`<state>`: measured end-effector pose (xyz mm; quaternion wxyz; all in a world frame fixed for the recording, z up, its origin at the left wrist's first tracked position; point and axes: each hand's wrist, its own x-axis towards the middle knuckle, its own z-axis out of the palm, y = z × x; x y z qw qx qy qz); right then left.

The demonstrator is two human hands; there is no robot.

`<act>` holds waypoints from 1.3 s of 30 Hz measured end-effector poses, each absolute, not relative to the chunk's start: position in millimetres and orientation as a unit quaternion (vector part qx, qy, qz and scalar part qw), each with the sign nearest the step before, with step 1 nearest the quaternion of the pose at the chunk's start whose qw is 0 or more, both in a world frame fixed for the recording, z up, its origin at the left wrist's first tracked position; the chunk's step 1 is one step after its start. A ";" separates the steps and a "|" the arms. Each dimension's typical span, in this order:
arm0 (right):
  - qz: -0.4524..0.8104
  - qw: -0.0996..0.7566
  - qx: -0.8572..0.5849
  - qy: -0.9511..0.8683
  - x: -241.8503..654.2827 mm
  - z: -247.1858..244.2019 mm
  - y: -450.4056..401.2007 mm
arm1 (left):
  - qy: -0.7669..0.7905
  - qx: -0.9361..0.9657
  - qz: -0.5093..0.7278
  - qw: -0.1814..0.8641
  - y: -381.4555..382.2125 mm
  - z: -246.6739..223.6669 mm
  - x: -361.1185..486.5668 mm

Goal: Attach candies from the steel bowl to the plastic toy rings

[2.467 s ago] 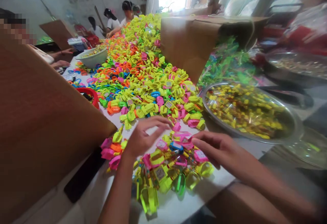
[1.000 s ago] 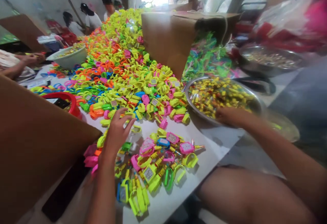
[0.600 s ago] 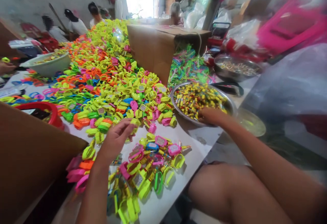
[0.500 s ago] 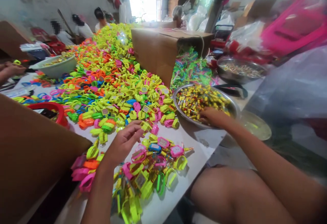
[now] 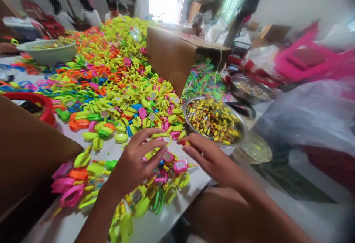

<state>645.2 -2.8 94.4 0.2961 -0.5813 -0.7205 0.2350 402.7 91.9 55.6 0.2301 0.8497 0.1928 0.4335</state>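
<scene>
My left hand (image 5: 141,158) is closed on a yellow toy watch (image 5: 165,136), its loop showing past the fingertips. Just across from it, my right hand (image 5: 206,154) pinches a small yellow-and-red piece (image 5: 184,143), partly hidden by the fingers. The two hands face each other, a short gap apart. Below them on the table lies a group of toy watches (image 5: 180,166) in pink, yellow, green and blue, with thin yellow tubes among them. A metal bowl (image 5: 241,141) full of small yellow-and-red pieces stands beyond my right hand.
A large heap of toy watches (image 5: 122,73) covers the table behind. A cardboard box (image 5: 169,54) stands in the heap, another box (image 5: 30,154) at near left. A red basin (image 5: 50,110), a pale bowl (image 5: 50,56) and a pink chair (image 5: 305,56) surround the workspace. People sit at the back.
My right hand has left the metal bowl and come left with a small yellow-and-red piece. My left hand has risen slightly and now holds a yellow toy watch. The view has shifted.
</scene>
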 end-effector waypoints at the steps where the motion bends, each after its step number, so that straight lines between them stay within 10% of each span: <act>1: 0.260 0.300 -0.562 -0.726 633.9 95.6 -6.3 | 0.189 0.855 0.434 0.212 91.4 55.2 404.1; 25: 0.366 0.313 -0.611 -0.628 624.4 93.7 -4.3 | 0.135 0.910 0.386 0.070 90.9 49.0 405.0; 32: 0.346 0.303 -0.627 -0.629 628.6 85.4 2.4 | 0.161 0.828 0.439 0.309 108.5 52.5 378.3; 39: 0.306 0.215 -0.599 -0.708 610.5 54.9 7.7 | 0.444 0.847 0.123 0.265 163.7 9.4 311.7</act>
